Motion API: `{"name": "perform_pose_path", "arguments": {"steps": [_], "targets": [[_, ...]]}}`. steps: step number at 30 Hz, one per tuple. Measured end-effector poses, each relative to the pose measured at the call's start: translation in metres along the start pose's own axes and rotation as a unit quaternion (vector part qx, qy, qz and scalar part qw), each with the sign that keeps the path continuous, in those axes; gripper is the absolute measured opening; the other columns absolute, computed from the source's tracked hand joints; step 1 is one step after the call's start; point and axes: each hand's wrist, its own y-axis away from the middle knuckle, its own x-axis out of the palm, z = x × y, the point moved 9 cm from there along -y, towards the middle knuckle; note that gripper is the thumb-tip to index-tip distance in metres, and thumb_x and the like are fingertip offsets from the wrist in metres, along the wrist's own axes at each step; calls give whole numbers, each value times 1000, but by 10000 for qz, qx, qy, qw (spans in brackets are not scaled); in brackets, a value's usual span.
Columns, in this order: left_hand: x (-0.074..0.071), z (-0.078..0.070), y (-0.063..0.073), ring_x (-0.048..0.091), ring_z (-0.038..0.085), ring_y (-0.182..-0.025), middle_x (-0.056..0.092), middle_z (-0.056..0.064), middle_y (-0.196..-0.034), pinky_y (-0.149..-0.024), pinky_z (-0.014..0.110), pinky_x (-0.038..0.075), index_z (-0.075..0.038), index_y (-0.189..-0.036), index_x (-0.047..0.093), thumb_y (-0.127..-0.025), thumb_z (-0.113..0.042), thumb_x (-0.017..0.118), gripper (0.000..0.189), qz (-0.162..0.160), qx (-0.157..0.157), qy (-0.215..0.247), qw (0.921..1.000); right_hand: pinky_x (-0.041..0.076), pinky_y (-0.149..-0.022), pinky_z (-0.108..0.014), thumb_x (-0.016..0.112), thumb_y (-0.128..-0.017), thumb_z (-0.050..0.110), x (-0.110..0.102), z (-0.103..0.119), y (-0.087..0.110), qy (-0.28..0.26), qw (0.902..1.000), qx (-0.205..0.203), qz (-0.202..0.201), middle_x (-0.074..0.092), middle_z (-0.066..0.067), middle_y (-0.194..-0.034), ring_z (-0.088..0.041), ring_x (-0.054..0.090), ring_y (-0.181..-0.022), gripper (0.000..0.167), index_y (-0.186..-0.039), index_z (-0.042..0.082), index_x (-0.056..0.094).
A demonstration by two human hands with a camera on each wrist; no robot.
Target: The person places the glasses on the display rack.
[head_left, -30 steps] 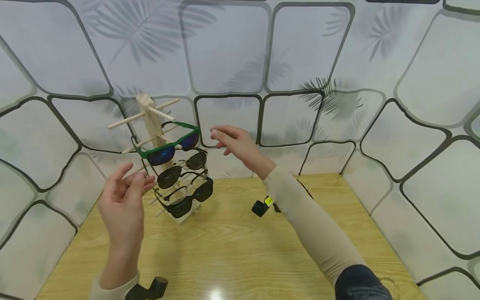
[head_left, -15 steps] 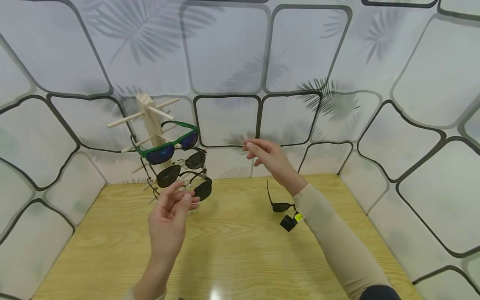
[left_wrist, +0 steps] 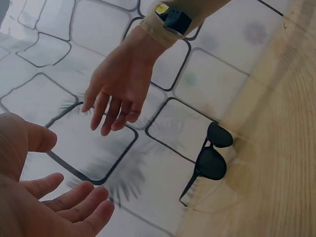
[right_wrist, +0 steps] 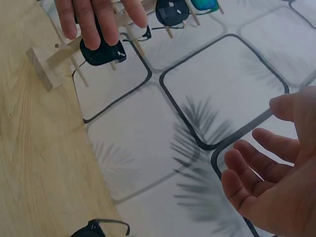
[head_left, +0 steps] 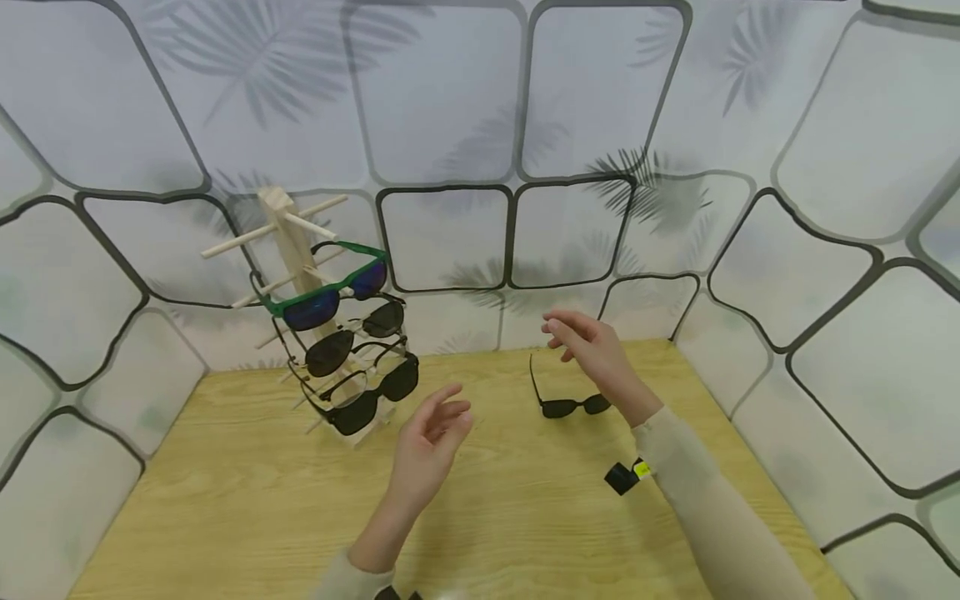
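My left hand (head_left: 426, 454) is in the air over the middle of the table, loosely curled and holding nothing. To its right my right hand (head_left: 596, 354) hovers above and behind a pair of black sunglasses (head_left: 558, 408), its relaxed fingers bare of any object. Those sunglasses lie on the table with one temple unfolded toward the wall; my right forearm partly covers their right end. The left wrist view shows both dark lenses of the sunglasses (left_wrist: 212, 163). In the right wrist view my right hand (right_wrist: 271, 173) has its fingers spread apart, nothing in them.
A wooden glasses stand (head_left: 296, 246) with bare pegs at the top stands at the left back. On it hang green-framed sunglasses (head_left: 311, 308), dark sunglasses (head_left: 330, 354), clear glasses (head_left: 347, 388) and black sunglasses (head_left: 356, 412). A patterned wall (head_left: 442, 242) encloses the wooden table (head_left: 262, 508).
Both hands have moved to the right, away from the glasses stand. The right hand has also come lower, and the sunglasses on the table, mostly hidden before by the right arm, now show.
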Motion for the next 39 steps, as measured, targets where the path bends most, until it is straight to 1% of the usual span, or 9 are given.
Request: {"name": "perform_pose_path", "arguments": {"steps": [6, 8, 12, 15, 17, 19, 23, 30, 39], "targets": [[37, 29, -11, 68, 35, -122, 69, 20, -132, -100, 35, 60, -11, -148, 59, -103, -15, 69, 47, 663, -331, 59, 9972, 58, -84, -26, 56, -110, 40, -23, -37, 16, 116, 9986, 385, -333, 66, -20, -138, -13, 67, -104, 48, -148, 10, 60], [48, 37, -14, 66, 37, -124, 68, 20, -135, -101, 43, 60, -11, -150, 57, -103, -18, 69, 48, 838, -378, -4, 9958, 58, -83, -27, 57, -110, 40, -31, -49, 21, 148, 9976, 490, -469, 69, -13, -132, -4, 66, -99, 49, -148, 9, 60], [64, 52, -20, 65, 40, -128, 66, 22, -138, -101, 48, 60, -13, -153, 54, -104, -24, 69, 52, 1119, -478, -212, 9923, 60, -79, -26, 59, -109, 35, -44, -75, 26, 47, 9955, 651, -687, 72, 8, -113, -4, 66, -96, 49, -148, 5, 59], [74, 62, -25, 65, 40, -129, 64, 24, -139, -101, 50, 60, -14, -154, 53, -104, -28, 68, 54, 1245, -561, -367, 9900, 60, -78, -26, 59, -109, 33, -52, -92, 29, 10, 9940, 761, -779, 69, 16, -104, -2, 65, -94, 49, -148, 2, 58], [80, 66, -28, 64, 40, -129, 63, 26, -140, -102, 52, 59, -15, -155, 52, -104, -30, 67, 55, 1318, -591, -446, 9885, 59, -77, -25, 58, -110, 34, -56, -101, 31, 61, 9928, 856, -835, 70, 11, -108, 0, 64, -92, 50, -150, 3, 57], [87, 70, -32, 64, 41, -130, 62, 27, -141, -104, 54, 58, -16, -156, 51, -105, -31, 67, 55, 1388, -635, -508, 9870, 58, -77, -23, 57, -110, 36, -60, -110, 34, 173, 9915, 938, -885, 71, -2, -120, 3, 62, -91, 52, -151, 3, 55], [100, 77, -38, 63, 42, -131, 61, 28, -143, -105, 57, 56, -16, -157, 49, -105, -34, 67, 59, 1479, -701, -619, 9846, 57, -79, -23, 54, -111, 40, -65, -125, 39, 288, 9882, 1148, -973, 60, -24, -144, 3, 62, -94, 55, -153, 4, 53], [115, 87, -44, 62, 44, -130, 62, 28, -140, -106, 59, 55, -13, -158, 48, -104, -39, 67, 63, 1391, -814, -922, 9826, 59, -85, -32, 52, -111, 44, -70, -150, 43, 389, 9823, 1488, -1067, 56, -23, -150, -10, 61, -104, 59, -154, 4, 51], [127, 98, -52, 62, 46, -131, 62, 30, -141, -108, 59, 54, -7, -159, 45, -105, -38, 66, 66, 1396, -647, -1267, 9799, 57, -83, -28, 51, -111, 41, -70, -168, 44, 431, 9779, 1719, -1107, 56, -24, -149, -14, 60, -106, 58, -154, 1, 50]]}}
